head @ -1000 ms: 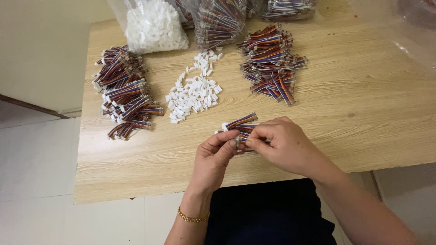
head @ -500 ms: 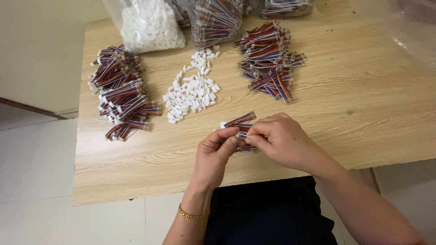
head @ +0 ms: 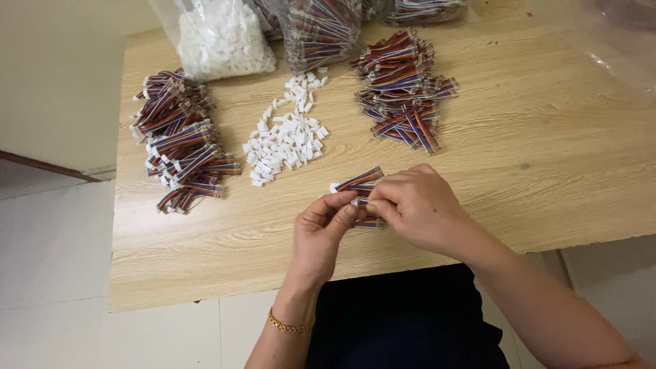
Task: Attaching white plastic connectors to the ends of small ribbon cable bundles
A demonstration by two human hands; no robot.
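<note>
My right hand (head: 415, 206) holds a small bundle of short multicoloured ribbon cables (head: 359, 180) above the near part of the wooden table (head: 547, 157). My left hand (head: 322, 229) pinches at the end of one cable in the bundle, fingertips against my right thumb. What sits between the fingertips is hidden. A gold bracelet (head: 290, 326) circles my left wrist.
A pile of small white plastic connectors (head: 285, 139) lies mid-table. Heaps of striped cables lie at the left (head: 179, 140) and at the right (head: 404, 89). Clear bags of connectors (head: 222, 37) and of cables (head: 321, 27) stand along the far edge.
The hands stay together on the bundle with only small finger movements. The view has shifted slightly.
</note>
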